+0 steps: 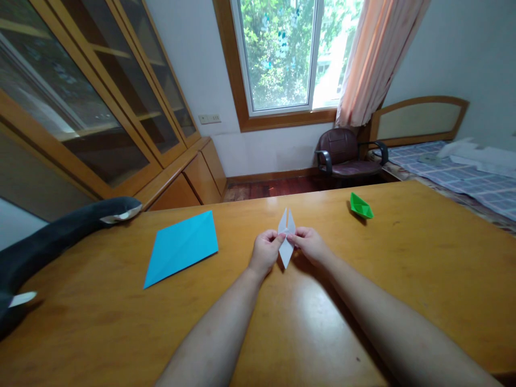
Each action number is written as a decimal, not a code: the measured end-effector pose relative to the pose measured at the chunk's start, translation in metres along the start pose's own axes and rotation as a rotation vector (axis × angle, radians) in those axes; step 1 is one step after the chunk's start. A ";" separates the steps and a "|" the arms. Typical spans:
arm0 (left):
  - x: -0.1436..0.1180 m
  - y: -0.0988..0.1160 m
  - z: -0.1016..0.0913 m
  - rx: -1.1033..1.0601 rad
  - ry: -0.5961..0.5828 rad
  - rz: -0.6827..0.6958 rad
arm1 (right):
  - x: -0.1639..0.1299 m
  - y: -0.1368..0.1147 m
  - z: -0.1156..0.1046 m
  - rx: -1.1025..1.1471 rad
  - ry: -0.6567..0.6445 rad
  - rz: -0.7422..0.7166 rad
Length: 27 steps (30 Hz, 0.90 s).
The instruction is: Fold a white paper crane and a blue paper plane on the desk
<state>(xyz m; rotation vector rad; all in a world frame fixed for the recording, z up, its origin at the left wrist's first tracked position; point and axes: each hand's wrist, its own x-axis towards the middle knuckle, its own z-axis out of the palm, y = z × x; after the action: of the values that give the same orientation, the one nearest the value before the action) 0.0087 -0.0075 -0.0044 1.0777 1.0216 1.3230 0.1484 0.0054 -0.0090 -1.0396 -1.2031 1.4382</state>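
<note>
Both hands meet at the middle of the wooden worktop [403, 269]. The left hand [265, 252] and the right hand [310, 244] each pinch one side of a folded white paper [286, 239], thumb and fingers closed on it at its waist. The paper is a narrow diamond shape: its lower point reaches down between the two hands and its upper end splits into two slim points that stand away from the person. Whether the lower point rests on the worktop or sits just above it cannot be told.

A folded blue paper [181, 247] lies flat on the worktop to the left of the left hand, near but apart from it. A small green paper boat [360, 206] sits further back to the right, well apart from the right hand. A dark plush toy [60, 236] lies across the left edge of the worktop. Beyond the far edge stand an armchair [346, 153] and a bed [463, 177]
</note>
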 end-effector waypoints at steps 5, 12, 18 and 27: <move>-0.001 0.000 -0.001 -0.037 0.001 -0.010 | 0.000 -0.001 -0.001 -0.071 0.019 -0.021; -0.001 0.003 -0.002 -0.042 -0.128 -0.113 | 0.000 -0.006 -0.001 -0.059 0.041 -0.021; 0.001 0.002 -0.006 -0.069 -0.081 -0.154 | -0.003 -0.009 -0.002 -0.021 0.045 0.021; 0.000 0.006 -0.002 -0.149 -0.110 -0.188 | -0.002 -0.005 0.000 -0.121 0.005 -0.018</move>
<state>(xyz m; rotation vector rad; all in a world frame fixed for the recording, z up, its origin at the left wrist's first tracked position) 0.0050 -0.0075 0.0012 0.9092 0.9045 1.1561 0.1497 0.0042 -0.0037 -1.1112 -1.3055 1.3622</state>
